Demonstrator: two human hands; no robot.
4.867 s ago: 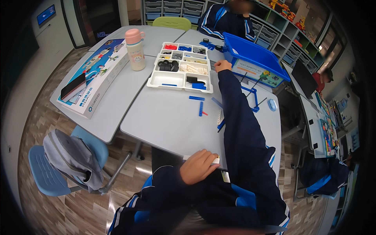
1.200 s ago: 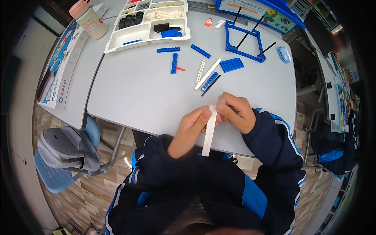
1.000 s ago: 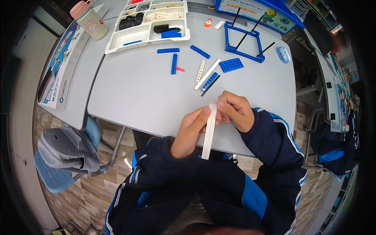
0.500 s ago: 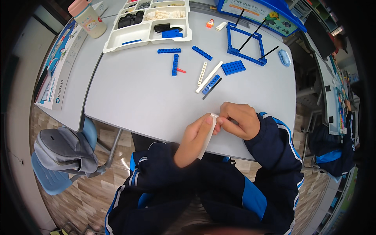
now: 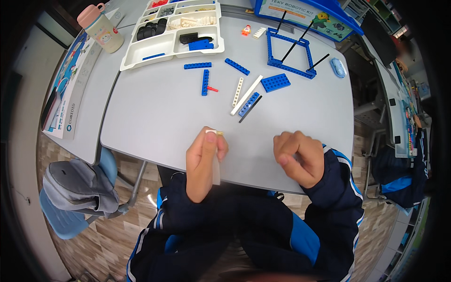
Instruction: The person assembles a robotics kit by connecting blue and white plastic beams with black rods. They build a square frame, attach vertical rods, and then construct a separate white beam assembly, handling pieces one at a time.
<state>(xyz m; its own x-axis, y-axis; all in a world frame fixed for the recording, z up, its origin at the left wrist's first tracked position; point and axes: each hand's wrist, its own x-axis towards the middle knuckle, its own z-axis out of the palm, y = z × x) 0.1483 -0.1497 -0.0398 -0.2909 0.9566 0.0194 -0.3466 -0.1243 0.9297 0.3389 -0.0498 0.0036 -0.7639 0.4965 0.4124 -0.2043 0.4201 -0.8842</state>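
Note:
My left hand (image 5: 203, 162) is closed around a long white beam (image 5: 216, 171), which stands roughly upright along the palm. At its upper end, by the thumb tip, a small yellowish piece (image 5: 220, 133) sticks out sideways. To the right, my right hand (image 5: 300, 159) hovers over the near table edge, fingers curled in and nothing showing in them. Ahead of both hands lie a white bar (image 5: 247, 95), a white holed beam (image 5: 238, 92), a blue studded beam (image 5: 248, 104) and a black rod (image 5: 250, 109).
A blue plate (image 5: 276, 82), other blue beams (image 5: 198, 66) and a blue frame with black rods (image 5: 312, 66) lie farther off. Beyond them are a white parts tray (image 5: 171, 55), a blue kit box (image 5: 307, 19) and a small figure (image 5: 246, 30). A bottle (image 5: 104, 35) stands left.
My hands have come apart: the left moved left with the white beam, while the right let go of the beam's upper end and drew slightly right. The view shifted a little.

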